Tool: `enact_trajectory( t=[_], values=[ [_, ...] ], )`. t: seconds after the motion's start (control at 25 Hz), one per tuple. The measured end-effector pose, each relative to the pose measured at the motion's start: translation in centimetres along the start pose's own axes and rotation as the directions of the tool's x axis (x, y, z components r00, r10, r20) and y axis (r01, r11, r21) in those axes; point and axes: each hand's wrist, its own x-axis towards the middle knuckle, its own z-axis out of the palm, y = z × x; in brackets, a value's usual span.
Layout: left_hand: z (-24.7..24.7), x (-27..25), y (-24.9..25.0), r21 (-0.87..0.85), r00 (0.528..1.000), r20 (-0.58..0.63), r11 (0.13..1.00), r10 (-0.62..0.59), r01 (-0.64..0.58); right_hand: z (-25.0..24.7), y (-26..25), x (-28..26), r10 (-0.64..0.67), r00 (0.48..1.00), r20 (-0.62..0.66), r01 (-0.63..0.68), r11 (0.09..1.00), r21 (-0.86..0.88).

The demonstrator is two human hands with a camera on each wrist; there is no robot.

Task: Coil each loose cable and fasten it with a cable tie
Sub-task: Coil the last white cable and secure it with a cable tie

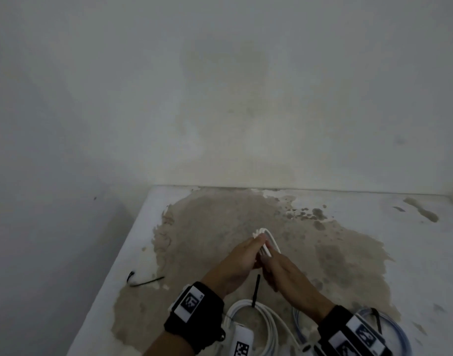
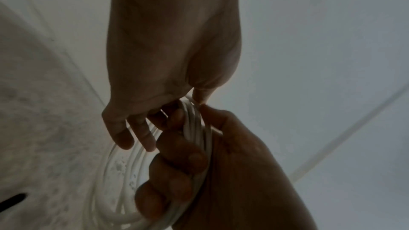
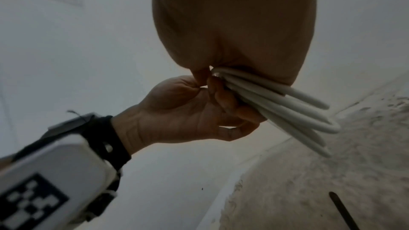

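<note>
You're in a bare, unfinished room, plain white walls point(image 1: 220, 86), a stained, patchy white desk point(image 1: 413, 253) set into the corner, dim light.

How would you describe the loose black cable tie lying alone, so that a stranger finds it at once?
Start at the white table with its big brown stain. Go to the stain's left edge, near the table's left side: the loose black cable tie lies flat there. Unlike the other black tie below the hands, it touches no cable.

A white cable point(image 1: 267, 242), folded into a bundle of several loops, is held up off the stained surface.
</note>
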Motion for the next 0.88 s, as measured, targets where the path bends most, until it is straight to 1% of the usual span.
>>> enact_trajectory(
  t=[0.08, 0.12, 0.16, 0.24, 0.28, 0.32, 0.36, 0.4, 0.44, 0.48, 0.52, 0.56, 0.6, 0.64, 0.68, 0.72, 0.76, 0.8, 0.84, 0.88],
  values=[
    [-1.5, -0.7, -0.8, -0.109, 0.998, 0.003, 0.992, -0.061, 0.061, 1.0, -0.1, 0.3, 0.007, 1.000, 0.005, -0.007, 1.000, 0.012],
    [-2.2, -1.2, -1.1, -0.135, 0.997, 0.018, 0.988, -0.076, 0.078, 1.5, -0.2, 0.5, -0.010, 1.000, 0.004, 0.010, 0.999, -0.038],
    [-3.4, -1.6, -1.4, -0.138, 0.996, 0.031, 0.987, -0.080, 0.084, 2.2, -0.2, 0.9, -0.030, 1.000, 0.008, 0.030, 0.995, -0.098],
    [-6.2, -2.6, -1.7, -0.068, 0.994, 0.034, 0.992, -0.102, 0.104, 3.4, 0.2, 1.8, -0.049, 0.999, 0.024, 0.053, 0.985, -0.163],
    [-8.4, -3.0, -2.3, -0.016, 0.993, -0.008, 0.993, -0.115, 0.115, 4.0, 0.3, 2.2, -0.050, 0.998, 0.024, 0.053, 0.984, -0.171],
    [-11.0, -3.2, -3.2, 0.048, 0.988, -0.107, 0.992, -0.112, 0.118, 4.3, 0.6, 2.5, -0.048, 0.999, 0.014, 0.050, 0.984, -0.171],
    [-14.3, -3.5, -4.7, 0.129, 0.961, -0.267, 0.985, -0.079, 0.117, 4.8, 0.7, 2.7, -0.050, 0.999, 0.003, 0.050, 0.986, -0.161],
    [-17.9, -3.7, -6.6, 0.251, 0.895, -0.445, 0.959, -0.008, 0.134, 5.1, 0.6, 2.7, -0.042, 0.999, -0.007, 0.041, 0.990, -0.135],
    [-21.6, -4.0, -8.6, 0.378, 0.793, -0.606, 0.900, 0.062, 0.218, 5.3, 0.5, 2.7, -0.026, 1.000, -0.016, 0.024, 0.995, -0.096],
    [-24.8, -4.4, -10.4, 0.444, 0.686, -0.720, 0.828, 0.102, 0.343, 5.6, 0.4, 2.5, 0.002, 1.000, -0.029, -0.004, 0.999, -0.054],
    [-27.5, -4.8, -12.0, 0.442, 0.599, -0.794, 0.773, 0.102, 0.455, 5.8, 0.4, 2.4, 0.036, 0.998, -0.047, -0.037, 0.999, -0.019],
    [-29.6, -5.1, -13.1, 0.395, 0.546, -0.836, 0.753, 0.058, 0.525, 6.1, 0.4, 2.2, 0.072, 0.995, -0.066, -0.072, 0.997, 0.000],
    [-31.1, -5.3, -13.8, 0.353, 0.537, -0.843, 0.756, 0.003, 0.551, 6.5, 0.4, 2.0, 0.099, 0.992, -0.083, -0.099, 0.995, 0.007],
    [-31.9, -5.3, -14.0, 0.351, 0.561, -0.827, 0.756, -0.027, 0.553, 6.7, 0.4, 1.8, 0.113, 0.989, -0.095, -0.113, 0.994, 0.001],
    [-32.5, -5.1, -14.4, 0.385, 0.603, -0.797, 0.748, -0.025, 0.541, 7.1, 0.3, 1.6, 0.119, 0.988, -0.095, -0.119, 0.993, 0.002],
    [-32.6, -5.0, -14.3, 0.448, 0.651, -0.759, 0.716, -0.012, 0.536, 7.3, 0.1, 1.5, 0.126, 0.988, -0.090, -0.126, 0.992, 0.010],
    [-32.5, -4.7, -14.6, 0.534, 0.702, -0.712, 0.656, 0.010, 0.533, 7.5, 0.0, 1.4, 0.136, 0.987, -0.085, -0.136, 0.991, 0.007],
    [-32.2, -4.5, -14.7, 0.615, 0.743, -0.669, 0.583, 0.027, 0.532, 7.6, -0.1, 1.3, 0.143, 0.986, -0.084, -0.145, 0.989, -0.015],
    [-32.0, -4.3, -14.9, 0.671, 0.774, -0.632, 0.528, 0.042, 0.520, 7.6, -0.1, 1.2, 0.138, 0.987, -0.082, -0.142, 0.989, -0.037],
    [-31.9, -4.1, -15.0, 0.692, 0.792, -0.609, 0.515, 0.040, 0.506, 7.6, -0.3, 1.0, 0.130, 0.989, -0.074, -0.134, 0.989, -0.056]
  ],
)
